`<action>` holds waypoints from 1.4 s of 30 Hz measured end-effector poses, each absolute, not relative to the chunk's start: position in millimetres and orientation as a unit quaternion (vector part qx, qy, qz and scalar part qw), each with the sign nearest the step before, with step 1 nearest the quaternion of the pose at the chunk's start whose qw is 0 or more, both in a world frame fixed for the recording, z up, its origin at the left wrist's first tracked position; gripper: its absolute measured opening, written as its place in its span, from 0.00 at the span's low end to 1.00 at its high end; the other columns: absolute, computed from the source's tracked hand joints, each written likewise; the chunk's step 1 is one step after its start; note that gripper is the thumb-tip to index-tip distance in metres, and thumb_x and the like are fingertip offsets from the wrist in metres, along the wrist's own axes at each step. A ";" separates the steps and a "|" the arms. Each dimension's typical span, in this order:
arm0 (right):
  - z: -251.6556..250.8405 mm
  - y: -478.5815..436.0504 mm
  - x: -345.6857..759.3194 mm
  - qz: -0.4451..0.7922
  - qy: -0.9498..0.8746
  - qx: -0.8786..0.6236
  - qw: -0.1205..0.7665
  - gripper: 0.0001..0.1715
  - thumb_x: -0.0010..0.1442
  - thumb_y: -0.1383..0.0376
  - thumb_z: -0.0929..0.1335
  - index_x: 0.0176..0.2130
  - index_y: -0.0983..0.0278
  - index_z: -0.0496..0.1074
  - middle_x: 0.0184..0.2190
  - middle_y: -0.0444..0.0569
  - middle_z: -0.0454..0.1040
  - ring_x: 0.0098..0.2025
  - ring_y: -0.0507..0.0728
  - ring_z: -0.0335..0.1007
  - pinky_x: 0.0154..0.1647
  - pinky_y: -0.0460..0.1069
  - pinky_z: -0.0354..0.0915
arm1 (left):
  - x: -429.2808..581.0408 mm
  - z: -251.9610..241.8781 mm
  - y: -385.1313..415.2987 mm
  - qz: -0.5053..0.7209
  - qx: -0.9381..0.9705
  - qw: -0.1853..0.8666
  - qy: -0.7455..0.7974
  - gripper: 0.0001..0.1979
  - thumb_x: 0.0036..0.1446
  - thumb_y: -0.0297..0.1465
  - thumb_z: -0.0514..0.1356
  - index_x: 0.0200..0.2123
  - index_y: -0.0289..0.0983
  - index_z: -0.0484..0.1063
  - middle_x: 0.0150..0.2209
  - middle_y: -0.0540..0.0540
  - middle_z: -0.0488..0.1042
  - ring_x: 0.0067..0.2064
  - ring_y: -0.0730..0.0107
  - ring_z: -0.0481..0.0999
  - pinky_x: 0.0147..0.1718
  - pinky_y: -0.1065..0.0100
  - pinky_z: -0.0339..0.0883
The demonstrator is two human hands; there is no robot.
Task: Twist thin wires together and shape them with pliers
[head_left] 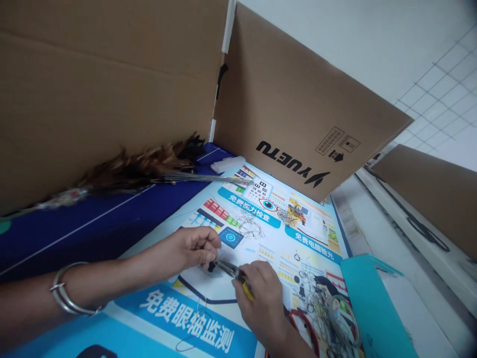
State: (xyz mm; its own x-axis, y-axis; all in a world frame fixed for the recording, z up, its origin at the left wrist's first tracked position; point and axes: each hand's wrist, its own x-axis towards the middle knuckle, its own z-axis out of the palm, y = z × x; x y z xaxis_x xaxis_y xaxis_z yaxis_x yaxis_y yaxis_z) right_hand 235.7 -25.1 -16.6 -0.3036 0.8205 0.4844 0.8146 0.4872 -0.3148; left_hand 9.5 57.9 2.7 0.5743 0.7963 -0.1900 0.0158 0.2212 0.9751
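Note:
My left hand [194,248] rests on a printed poster [208,318], its fingers pinched round a small dark piece [211,267] that I cannot make out. My right hand [261,298] grips yellow-handled pliers [234,272], whose jaws meet that dark piece just below the left fingers. A silver bangle [65,293] sits on my left wrist. A thin wire [196,323] loops across the poster under my hands.
A feather duster [137,169] lies along the blue surface [93,219] behind the poster. Tall cardboard panels [298,104] wall off the back. Tangled wire pieces [249,223] lie on the poster. Red-handled pliers [307,325], small metal parts and a tape roll [345,318] sit at lower right beside a teal box [368,293].

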 end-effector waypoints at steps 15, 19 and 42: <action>-9.0 -25.6 240.9 -0.153 -0.845 -0.448 0.248 0.11 0.67 0.63 0.65 0.48 0.65 0.68 0.36 0.53 0.72 0.37 0.60 0.68 0.37 0.54 0.64 | 5.0 5.4 53.9 0.228 0.520 0.757 0.323 0.14 0.54 0.38 0.66 0.38 0.37 0.68 0.25 0.55 0.70 0.25 0.77 0.65 0.23 0.73 0.50; -8.4 -26.1 241.3 -0.153 -0.848 -0.439 0.253 0.11 0.67 0.63 0.65 0.47 0.66 0.68 0.35 0.53 0.72 0.36 0.59 0.68 0.36 0.54 0.64 | 6.8 6.9 54.2 0.217 0.499 0.773 0.325 0.16 0.51 0.37 0.68 0.37 0.37 0.68 0.27 0.55 0.70 0.25 0.78 0.66 0.23 0.74 0.50; -2.2 -25.9 249.5 -0.282 -0.841 -0.416 0.200 0.15 0.65 0.61 0.68 0.49 0.67 0.71 0.34 0.54 0.75 0.33 0.60 0.68 0.34 0.56 0.63 | 19.3 0.3 27.2 0.286 0.329 0.817 0.376 0.16 0.50 0.41 0.69 0.27 0.34 0.73 0.27 0.48 0.74 0.22 0.80 0.60 0.18 0.75 0.44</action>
State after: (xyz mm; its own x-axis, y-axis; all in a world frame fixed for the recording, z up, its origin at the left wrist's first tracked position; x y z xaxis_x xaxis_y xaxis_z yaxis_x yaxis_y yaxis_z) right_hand 249.5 -25.9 -2.2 -0.5739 0.5868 0.5713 0.8125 0.4955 0.3073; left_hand 19.3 27.2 0.3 0.5529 0.7153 -0.4273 -0.2198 0.6199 0.7533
